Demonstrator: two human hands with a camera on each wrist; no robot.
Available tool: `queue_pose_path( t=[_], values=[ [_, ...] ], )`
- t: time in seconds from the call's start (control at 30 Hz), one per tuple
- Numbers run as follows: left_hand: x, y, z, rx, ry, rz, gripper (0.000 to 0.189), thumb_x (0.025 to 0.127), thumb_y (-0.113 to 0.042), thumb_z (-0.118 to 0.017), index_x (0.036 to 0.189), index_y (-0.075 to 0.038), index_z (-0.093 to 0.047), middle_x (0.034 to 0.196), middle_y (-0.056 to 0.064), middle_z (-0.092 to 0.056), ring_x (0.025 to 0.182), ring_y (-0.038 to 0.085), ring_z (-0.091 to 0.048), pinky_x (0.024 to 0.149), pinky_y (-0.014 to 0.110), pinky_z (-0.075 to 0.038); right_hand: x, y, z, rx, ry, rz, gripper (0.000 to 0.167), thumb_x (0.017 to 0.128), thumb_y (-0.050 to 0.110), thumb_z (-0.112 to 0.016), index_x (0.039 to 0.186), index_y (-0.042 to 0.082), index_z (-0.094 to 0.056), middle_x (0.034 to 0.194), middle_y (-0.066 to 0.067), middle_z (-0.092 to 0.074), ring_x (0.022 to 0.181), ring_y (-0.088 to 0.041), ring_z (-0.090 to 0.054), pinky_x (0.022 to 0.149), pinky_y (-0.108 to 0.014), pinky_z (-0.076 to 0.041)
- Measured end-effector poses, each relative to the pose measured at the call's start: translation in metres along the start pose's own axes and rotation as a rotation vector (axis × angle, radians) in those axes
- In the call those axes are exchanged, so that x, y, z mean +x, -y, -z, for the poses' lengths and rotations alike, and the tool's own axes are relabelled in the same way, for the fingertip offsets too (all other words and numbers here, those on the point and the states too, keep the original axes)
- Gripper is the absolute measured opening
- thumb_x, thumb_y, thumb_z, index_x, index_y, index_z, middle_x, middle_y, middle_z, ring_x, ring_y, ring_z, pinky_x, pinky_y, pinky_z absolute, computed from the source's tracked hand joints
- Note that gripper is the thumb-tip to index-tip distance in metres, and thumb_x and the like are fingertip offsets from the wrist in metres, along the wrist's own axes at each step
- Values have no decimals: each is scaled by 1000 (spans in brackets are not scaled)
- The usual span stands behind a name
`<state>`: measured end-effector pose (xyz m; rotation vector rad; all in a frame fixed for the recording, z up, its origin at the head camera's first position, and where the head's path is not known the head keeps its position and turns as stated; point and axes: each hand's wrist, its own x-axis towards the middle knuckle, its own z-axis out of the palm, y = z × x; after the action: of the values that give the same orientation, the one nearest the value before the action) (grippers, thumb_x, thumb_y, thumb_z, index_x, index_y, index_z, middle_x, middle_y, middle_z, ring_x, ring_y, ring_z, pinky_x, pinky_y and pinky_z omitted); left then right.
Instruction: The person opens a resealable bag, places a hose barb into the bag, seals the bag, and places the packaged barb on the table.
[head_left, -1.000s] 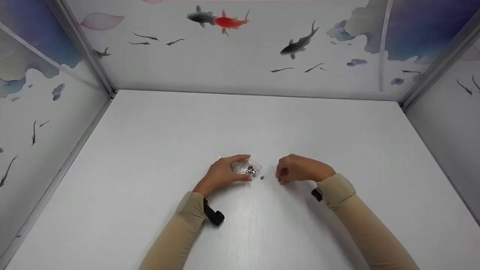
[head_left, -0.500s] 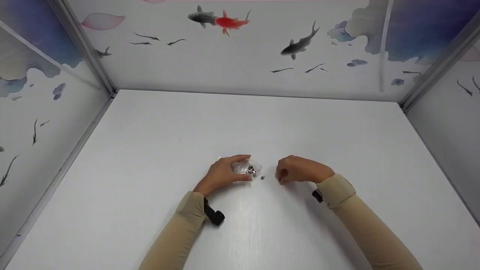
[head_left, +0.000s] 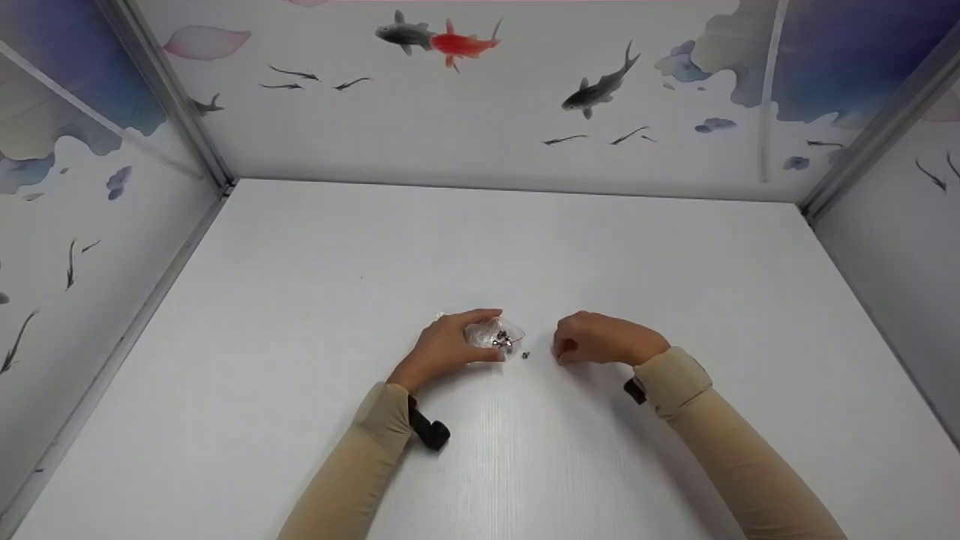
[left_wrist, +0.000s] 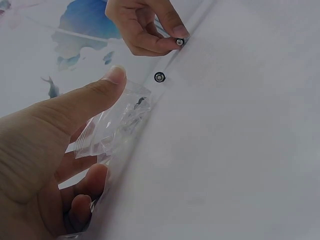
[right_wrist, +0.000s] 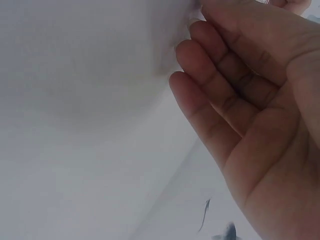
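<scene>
My left hand point(head_left: 442, 346) holds a small clear plastic zip bag point(left_wrist: 117, 122) on the table, thumb on one side and fingers on the other. Several shiny little metal pieces point(head_left: 502, 340) show inside the bag. Just right of its mouth, a loose round metal piece with a dark rim point(left_wrist: 159, 77) lies on the tabletop. Close to it, my right hand point(head_left: 604, 337) pinches a similar round metal piece point(left_wrist: 180, 42) between thumb and forefinger, low over the table. In the right wrist view the other fingers point(right_wrist: 200, 95) are bent, and the pinched piece is out of sight.
The white table point(head_left: 495, 255) is bounded by a back wall point(head_left: 480, 135) printed with fish, plus side walls at left and right. A black wrist camera mount point(head_left: 430, 433) sticks out from the left sleeve, close over the tabletop.
Both hands stay almost in place. In the head view, the dark speck at my right fingertips is now hidden as those fingertips shift slightly. The bag and the loose piece stay put.
</scene>
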<state>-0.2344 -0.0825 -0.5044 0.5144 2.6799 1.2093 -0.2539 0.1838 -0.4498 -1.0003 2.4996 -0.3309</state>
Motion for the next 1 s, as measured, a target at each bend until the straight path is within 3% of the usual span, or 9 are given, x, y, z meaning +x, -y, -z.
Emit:
queue_pose_path(
  t=[0.13, 0.37, 0.57, 0.83, 1.0],
  values=[
    [1, 1, -1, 6, 4, 5, 69, 73, -52, -78, 135, -34, -56, 139, -2, -56, 132, 21, -49, 108, 45, -38, -1, 0, 1, -19, -24, 35, 8, 87, 7, -69, 92, 11, -73, 89, 3, -67, 79, -9, -56, 75, -26, -50],
    [1, 0, -1, 14, 7, 0, 69, 73, -52, -78, 135, -33, -56, 139, -2, -56, 132, 22, -49, 109, 46, -37, 0, 0, 3, -22, -45, 17, 10, 88, 8, -69, 96, 11, -74, 92, 3, -68, 81, -10, -57, 78, -28, -52],
    [1, 0, 0, 20, 8, 0, 69, 72, -53, -78, 135, -35, -55, 139, -3, -56, 132, 20, -48, 110, 46, -35, 2, 0, 8, -27, -96, 82, 8, 88, 6, -68, 94, 8, -74, 90, 0, -68, 81, -11, -58, 78, -30, -53],
    [1, 2, -1, 14, 4, -5, 69, 73, -55, -77, 135, -35, -55, 139, -5, -56, 132, 19, -48, 110, 46, -35, 10, 6, 11, -30, -128, 107, 10, 88, 6, -67, 96, 8, -74, 89, 0, -67, 80, -11, -58, 78, -30, -53],
    [1, 2, -1, -1, 0, 9, 68, 73, -51, -78, 135, -35, -56, 139, -4, -56, 132, 19, -48, 111, 45, -34, 14, 11, 13, -46, -175, 188, 9, 87, 5, -68, 94, 6, -74, 88, 0, -67, 80, -11, -59, 76, -29, -53]
  ],
)
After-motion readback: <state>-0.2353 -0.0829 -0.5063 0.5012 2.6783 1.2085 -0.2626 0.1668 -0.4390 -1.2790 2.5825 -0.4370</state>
